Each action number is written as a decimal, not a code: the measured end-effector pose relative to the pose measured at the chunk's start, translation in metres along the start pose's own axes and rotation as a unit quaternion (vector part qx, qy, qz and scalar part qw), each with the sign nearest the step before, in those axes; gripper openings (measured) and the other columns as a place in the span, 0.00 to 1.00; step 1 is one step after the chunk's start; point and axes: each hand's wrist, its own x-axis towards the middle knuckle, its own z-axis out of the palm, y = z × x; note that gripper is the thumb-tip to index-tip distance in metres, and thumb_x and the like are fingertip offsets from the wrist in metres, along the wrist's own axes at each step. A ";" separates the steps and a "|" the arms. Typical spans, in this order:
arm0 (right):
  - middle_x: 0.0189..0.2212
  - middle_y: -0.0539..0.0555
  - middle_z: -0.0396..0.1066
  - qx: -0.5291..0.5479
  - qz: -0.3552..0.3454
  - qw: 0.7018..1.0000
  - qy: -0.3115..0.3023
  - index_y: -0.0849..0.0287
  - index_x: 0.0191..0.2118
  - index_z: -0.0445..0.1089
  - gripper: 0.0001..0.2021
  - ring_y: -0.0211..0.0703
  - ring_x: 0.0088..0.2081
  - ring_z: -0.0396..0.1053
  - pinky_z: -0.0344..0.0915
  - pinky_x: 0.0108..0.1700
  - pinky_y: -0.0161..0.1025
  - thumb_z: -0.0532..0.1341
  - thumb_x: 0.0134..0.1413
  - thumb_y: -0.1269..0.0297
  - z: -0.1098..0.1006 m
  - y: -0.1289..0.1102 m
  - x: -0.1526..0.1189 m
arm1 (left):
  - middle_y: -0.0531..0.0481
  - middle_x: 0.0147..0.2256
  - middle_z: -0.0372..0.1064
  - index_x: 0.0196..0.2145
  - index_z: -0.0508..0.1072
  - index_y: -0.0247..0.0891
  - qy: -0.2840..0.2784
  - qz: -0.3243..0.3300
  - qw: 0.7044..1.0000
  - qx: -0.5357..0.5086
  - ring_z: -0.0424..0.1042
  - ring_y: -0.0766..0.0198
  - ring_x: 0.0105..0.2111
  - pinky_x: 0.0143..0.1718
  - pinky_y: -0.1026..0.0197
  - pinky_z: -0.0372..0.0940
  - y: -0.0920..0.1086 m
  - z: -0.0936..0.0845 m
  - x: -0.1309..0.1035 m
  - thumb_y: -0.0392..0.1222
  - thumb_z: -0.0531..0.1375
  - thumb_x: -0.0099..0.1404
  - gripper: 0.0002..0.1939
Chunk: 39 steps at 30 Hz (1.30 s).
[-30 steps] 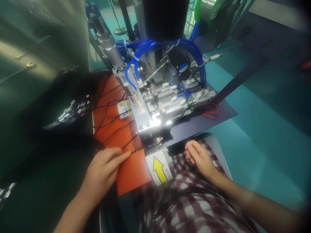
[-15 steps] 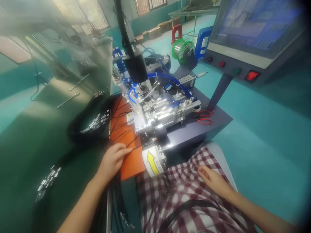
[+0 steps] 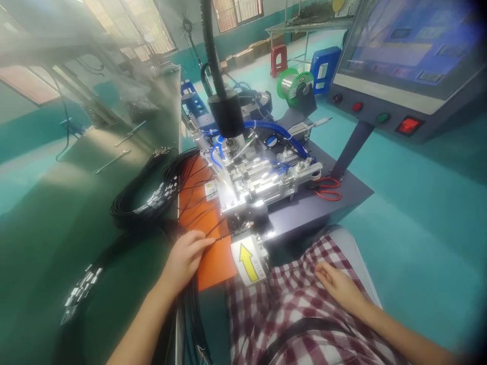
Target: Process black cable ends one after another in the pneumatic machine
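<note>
My left hand (image 3: 186, 261) pinches a thin black cable (image 3: 222, 237) between thumb and fingers, over the orange plate (image 3: 215, 268). The cable's far end reaches the front corner of a metal machine (image 3: 261, 180), beside a white label with a yellow arrow (image 3: 249, 261). Other black cables cross the plate and run into the machine's left side. On my lap, against the checked cloth (image 3: 292, 299), rests my right hand (image 3: 337, 284), its fingers curled in with nothing showing in them.
Coiled black cables (image 3: 125, 215) with shiny ends lie on the green table (image 3: 125, 274) at left. Red-handled scissors (image 3: 329, 190) lie at the machine's right. A control screen (image 3: 403, 56) stands upper right, and a green wire spool (image 3: 294, 87) sits behind. A black cylinder (image 3: 225, 114) hangs over the machine.
The whole view has shifted, so everything appears slightly further right and lower. My left hand keeps its pinch on the cable; my right hand stays on my lap.
</note>
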 end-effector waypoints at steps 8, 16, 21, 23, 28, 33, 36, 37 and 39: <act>0.24 0.50 0.72 -0.020 0.009 1.000 0.005 0.53 0.34 0.66 0.13 0.45 0.25 0.69 0.63 0.28 0.38 0.50 0.59 0.52 0.004 0.000 -0.003 | 0.48 0.33 0.69 0.37 0.77 0.37 0.030 -0.080 0.996 0.031 0.70 0.62 0.34 0.36 0.59 0.65 -0.015 0.013 0.027 0.32 0.52 0.65 0.14; 0.26 0.52 0.73 -0.010 0.005 1.000 0.025 0.52 0.33 0.67 0.14 0.47 0.25 0.70 0.66 0.28 0.39 0.51 0.56 0.50 0.003 0.000 -0.005 | 0.48 0.33 0.69 0.37 0.78 0.39 0.041 -0.102 0.994 0.031 0.70 0.63 0.35 0.38 0.59 0.65 -0.014 0.014 0.027 0.31 0.52 0.63 0.15; 0.25 0.51 0.74 -0.009 0.008 1.000 0.027 0.52 0.32 0.66 0.13 0.47 0.25 0.71 0.65 0.28 0.39 0.51 0.55 0.50 0.004 0.001 -0.004 | 0.48 0.33 0.69 0.36 0.78 0.39 0.046 -0.108 0.993 0.024 0.69 0.63 0.34 0.37 0.59 0.64 -0.014 0.014 0.027 0.31 0.52 0.63 0.14; 0.25 0.51 0.74 -0.010 0.006 1.000 0.026 0.51 0.32 0.67 0.13 0.48 0.25 0.71 0.65 0.27 0.39 0.51 0.55 0.50 0.004 0.003 -0.003 | 0.48 0.32 0.69 0.36 0.78 0.39 0.045 -0.110 0.993 0.021 0.69 0.63 0.33 0.36 0.59 0.64 -0.013 0.014 0.027 0.30 0.53 0.63 0.14; 0.25 0.51 0.74 -0.012 0.000 1.000 0.025 0.51 0.32 0.67 0.13 0.48 0.24 0.71 0.65 0.27 0.39 0.51 0.54 0.50 0.007 0.008 0.000 | 0.48 0.32 0.68 0.35 0.79 0.39 0.043 -0.116 0.992 0.013 0.70 0.63 0.33 0.36 0.60 0.63 -0.011 0.012 0.028 0.30 0.52 0.63 0.15; 0.26 0.52 0.75 -0.014 0.003 1.000 0.019 0.52 0.32 0.67 0.13 0.48 0.25 0.72 0.65 0.27 0.39 0.51 0.52 0.50 0.008 0.010 0.002 | 0.48 0.32 0.69 0.35 0.79 0.38 0.043 -0.120 0.992 0.005 0.70 0.63 0.34 0.36 0.60 0.63 -0.008 0.012 0.031 0.31 0.53 0.63 0.14; 0.26 0.52 0.75 -0.013 0.008 1.000 0.016 0.52 0.33 0.67 0.13 0.48 0.26 0.72 0.65 0.28 0.39 0.51 0.52 0.51 0.005 0.009 0.003 | 0.49 0.32 0.69 0.35 0.79 0.39 0.047 -0.119 0.992 0.003 0.70 0.64 0.33 0.36 0.61 0.64 -0.007 0.012 0.032 0.31 0.54 0.63 0.14; 0.26 0.51 0.75 -0.014 0.011 1.000 0.013 0.52 0.33 0.67 0.13 0.47 0.26 0.73 0.65 0.28 0.38 0.51 0.52 0.51 0.005 0.009 0.004 | 0.49 0.32 0.69 0.35 0.79 0.39 0.049 -0.118 0.992 0.002 0.70 0.64 0.33 0.36 0.62 0.64 -0.008 0.013 0.032 0.30 0.54 0.63 0.14; 0.27 0.51 0.75 -0.016 0.018 1.000 0.004 0.52 0.34 0.67 0.14 0.47 0.27 0.73 0.65 0.29 0.38 0.51 0.52 0.51 0.004 0.010 0.005 | 0.50 0.32 0.68 0.35 0.79 0.40 0.053 -0.115 0.992 -0.001 0.70 0.65 0.33 0.35 0.63 0.64 -0.009 0.014 0.032 0.29 0.53 0.62 0.14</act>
